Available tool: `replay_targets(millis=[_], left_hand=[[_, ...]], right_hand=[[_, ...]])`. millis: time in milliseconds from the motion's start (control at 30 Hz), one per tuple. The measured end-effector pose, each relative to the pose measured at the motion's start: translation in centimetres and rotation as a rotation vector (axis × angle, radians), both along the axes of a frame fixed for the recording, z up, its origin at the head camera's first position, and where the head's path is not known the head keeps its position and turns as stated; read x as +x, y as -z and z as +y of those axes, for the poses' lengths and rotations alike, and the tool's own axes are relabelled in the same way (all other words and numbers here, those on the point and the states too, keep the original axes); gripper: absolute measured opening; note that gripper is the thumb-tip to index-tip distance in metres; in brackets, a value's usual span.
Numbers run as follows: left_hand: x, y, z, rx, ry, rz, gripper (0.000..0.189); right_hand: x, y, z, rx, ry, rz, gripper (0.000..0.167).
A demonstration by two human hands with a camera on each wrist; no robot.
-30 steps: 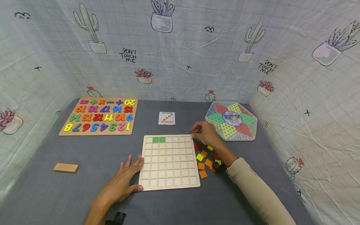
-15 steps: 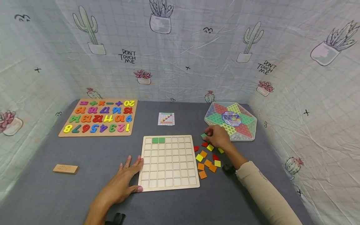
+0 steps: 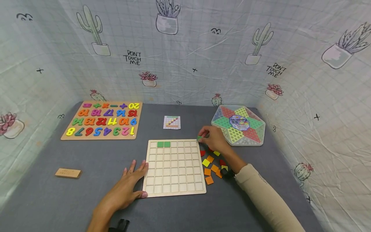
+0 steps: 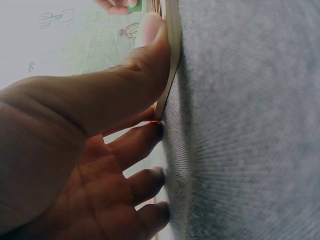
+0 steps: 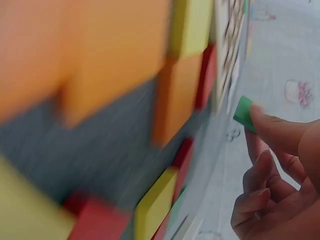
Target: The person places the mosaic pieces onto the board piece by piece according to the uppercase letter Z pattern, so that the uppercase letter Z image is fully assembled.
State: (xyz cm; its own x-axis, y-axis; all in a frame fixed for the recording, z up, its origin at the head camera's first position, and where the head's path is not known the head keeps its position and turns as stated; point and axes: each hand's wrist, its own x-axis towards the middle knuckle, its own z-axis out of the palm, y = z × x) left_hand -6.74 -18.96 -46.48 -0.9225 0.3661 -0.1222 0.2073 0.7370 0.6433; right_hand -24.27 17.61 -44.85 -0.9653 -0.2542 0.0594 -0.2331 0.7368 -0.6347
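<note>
In the middle of the table lies a wooden grid board (image 3: 174,167) with two green square tiles (image 3: 163,144) set in its far row. My left hand (image 3: 128,185) rests at the board's left edge with fingers spread, thumb on the near corner. A green tile (image 5: 244,113) is pinched between thumb and fingertips of my right hand (image 3: 214,138), which is at the board's far right corner. Loose orange, yellow and red tiles (image 3: 209,180) are scattered beside the board, some of them hidden under the right forearm.
A number puzzle board (image 3: 101,121) lies at the back left. A small pattern card (image 3: 172,122) is behind the grid board. At the back right sits a hexagonal game box (image 3: 239,124). A wooden block (image 3: 68,173) lies at the left.
My right hand went back to the loose tiles, took hold of a green tile and came left to the board's far right corner with it. My left hand stayed in place.
</note>
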Motion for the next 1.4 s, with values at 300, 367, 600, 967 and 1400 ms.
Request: replay_targets(millis=[300, 367, 600, 967, 1400], left_hand=[[0.0, -0.1, 0.2, -0.037, -0.010, -0.005, 0.101], [-0.1, 0.0, 0.2, -0.037, -0.010, -0.007, 0.101], [0.0, 0.0, 0.2, -0.028, -0.006, -0.004, 0.100], [0.0, 0.1, 0.0, -0.012, -0.005, 0.012, 0.100], [0.1, 0.0, 0.1, -0.021, -0.002, -0.010, 0.099]], right_hand=[[0.1, -0.6, -4.3, -0.054, -0.091, -0.035, 0.006], [0.1, -0.6, -5.3, -0.050, -0.099, -0.046, 0.005], [-0.4, -0.3, -8.0, -0.019, -0.151, -0.082, 0.003], [-0.6, 0.3, -10.1, 0.134, -0.136, -0.065, 0.004], [-0.5, 0.4, -9.7, 0.080, -0.170, -0.048, 0.006]])
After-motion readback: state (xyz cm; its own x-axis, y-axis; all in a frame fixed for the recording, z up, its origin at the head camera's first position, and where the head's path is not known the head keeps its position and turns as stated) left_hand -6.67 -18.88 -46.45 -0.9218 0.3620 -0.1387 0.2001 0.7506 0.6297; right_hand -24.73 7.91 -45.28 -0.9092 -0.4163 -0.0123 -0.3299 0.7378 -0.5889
